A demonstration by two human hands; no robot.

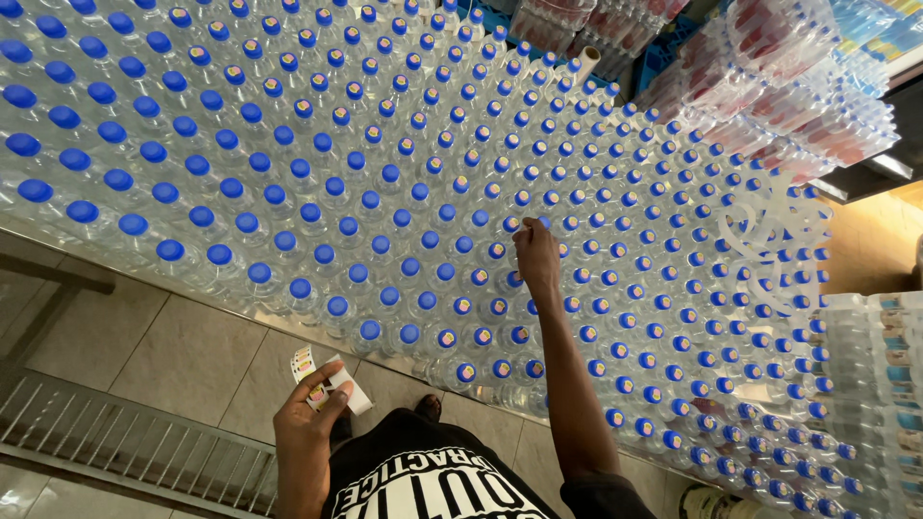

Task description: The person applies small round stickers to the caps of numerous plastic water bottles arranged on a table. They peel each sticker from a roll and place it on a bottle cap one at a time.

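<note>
The right hand (536, 252) reaches to mid-frame over a broad field of bottles (385, 173) with blue caps, its fingertips pinched together on one cap (544, 222); the left hand (310, 415), at lower left above the tiled floor (183, 356), holds a sticker strip (332, 380), fingers and thumb clamped on it; wrapped bottle packs (808, 106) fill the upper right.

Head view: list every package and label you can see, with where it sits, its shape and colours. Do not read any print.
Sticker strip: in the left hand, white backing, small round yellow-pink stickers.
Water bottles: a wide field of clear bottles, blue caps; those near the right hand bear round stickers.
Shrink-wrapped packs: upper right, clear film, reddish bands.
Stacked packs: right edge, clear bottles with pale labels.
</note>
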